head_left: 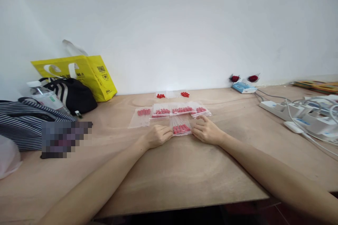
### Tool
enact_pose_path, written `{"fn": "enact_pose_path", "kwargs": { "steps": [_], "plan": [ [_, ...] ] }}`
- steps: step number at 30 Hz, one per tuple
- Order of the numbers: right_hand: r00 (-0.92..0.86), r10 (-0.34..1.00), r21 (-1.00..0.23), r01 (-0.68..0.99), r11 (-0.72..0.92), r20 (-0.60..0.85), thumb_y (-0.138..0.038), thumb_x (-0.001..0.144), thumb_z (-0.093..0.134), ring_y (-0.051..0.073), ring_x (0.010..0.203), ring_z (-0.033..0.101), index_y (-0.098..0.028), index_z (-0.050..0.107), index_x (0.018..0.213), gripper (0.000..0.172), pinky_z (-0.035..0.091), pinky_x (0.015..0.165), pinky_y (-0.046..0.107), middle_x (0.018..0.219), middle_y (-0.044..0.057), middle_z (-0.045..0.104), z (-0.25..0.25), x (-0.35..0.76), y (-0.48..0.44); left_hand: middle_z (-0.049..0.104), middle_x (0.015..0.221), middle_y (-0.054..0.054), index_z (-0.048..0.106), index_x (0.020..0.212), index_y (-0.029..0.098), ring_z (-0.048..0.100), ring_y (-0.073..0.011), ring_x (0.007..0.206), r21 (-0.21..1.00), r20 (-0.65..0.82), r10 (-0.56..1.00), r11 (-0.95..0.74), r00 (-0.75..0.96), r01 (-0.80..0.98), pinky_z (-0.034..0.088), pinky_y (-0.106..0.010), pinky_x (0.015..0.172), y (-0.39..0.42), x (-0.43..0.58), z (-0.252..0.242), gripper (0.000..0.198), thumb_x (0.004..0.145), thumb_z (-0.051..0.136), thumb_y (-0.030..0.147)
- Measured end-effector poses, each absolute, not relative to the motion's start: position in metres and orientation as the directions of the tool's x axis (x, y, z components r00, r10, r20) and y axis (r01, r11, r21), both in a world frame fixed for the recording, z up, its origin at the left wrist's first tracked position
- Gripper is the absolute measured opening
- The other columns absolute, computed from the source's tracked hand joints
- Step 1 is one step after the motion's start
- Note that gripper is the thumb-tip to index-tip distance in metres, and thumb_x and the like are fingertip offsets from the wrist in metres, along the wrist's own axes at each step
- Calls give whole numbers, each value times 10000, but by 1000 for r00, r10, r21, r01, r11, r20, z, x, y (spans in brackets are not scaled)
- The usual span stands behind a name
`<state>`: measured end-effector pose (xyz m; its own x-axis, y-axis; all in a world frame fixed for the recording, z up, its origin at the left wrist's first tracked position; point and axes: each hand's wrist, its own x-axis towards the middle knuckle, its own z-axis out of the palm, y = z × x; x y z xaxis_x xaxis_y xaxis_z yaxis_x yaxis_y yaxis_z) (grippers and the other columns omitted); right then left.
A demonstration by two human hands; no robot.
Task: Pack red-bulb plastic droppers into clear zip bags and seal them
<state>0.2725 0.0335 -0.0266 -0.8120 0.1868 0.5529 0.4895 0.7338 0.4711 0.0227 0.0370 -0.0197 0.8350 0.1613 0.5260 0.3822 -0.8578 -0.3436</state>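
Note:
A small clear plastic bag with red pieces inside [181, 127] lies on the wooden table [169, 175]. My left hand [157, 136] pinches its left edge and my right hand [207, 130] holds its right edge. Just behind it lies a row of several similar filled bags [174, 111]. Farther back, near the wall, two small heaps of loose red pieces [185, 94] rest on more clear bags.
A yellow bag [87, 74], a black-and-white bag [71, 95], a striped bag [23, 121] and a water bottle [43, 96] crowd the left. White power strips with cables [301, 112] lie at the right, a blue box [244, 87] near the wall.

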Motion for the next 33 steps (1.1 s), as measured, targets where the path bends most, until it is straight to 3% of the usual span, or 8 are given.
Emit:
{"fn": "enact_pose_path", "kwargs": {
  "steps": [6,11,15,21,33],
  "plan": [
    [-815,216,479,507,717,538,-103,841,343,97,539,390,-164,510,615,287,284,848,351,543,-20,501,-27,274,33,600,646,-35,555,694,149,553,-105,578,-349,514,154,-861,844,369,439,-216,543,38,22,-20,271,870,354,191],
    [-757,234,425,562,710,611,-191,846,407,114,623,428,-177,552,673,226,292,789,345,586,-8,535,-26,265,27,599,614,-25,563,684,144,550,-102,551,-385,520,137,-844,843,375,433,-209,513,35,24,-19,240,852,396,182],
    [-725,123,444,537,717,678,-192,843,432,111,652,436,-186,588,790,165,298,765,327,658,0,571,-28,241,23,618,647,-18,568,698,150,565,-96,559,-376,588,121,-834,800,403,438,-203,512,32,29,-20,195,833,428,175],
    [-696,8,494,517,699,718,-141,821,461,110,666,436,-167,588,712,169,293,766,334,690,-4,581,-31,225,24,644,706,-24,569,732,147,589,-103,595,-345,667,101,-836,738,427,473,-208,542,28,32,-21,127,807,468,156],
    [-681,125,463,609,644,722,-111,839,394,113,656,439,-146,570,739,205,263,817,345,692,12,565,-31,226,21,647,726,-39,571,767,143,595,-116,622,-306,704,105,-847,702,434,486,-220,578,27,33,-22,82,789,495,125]
  ]
}}
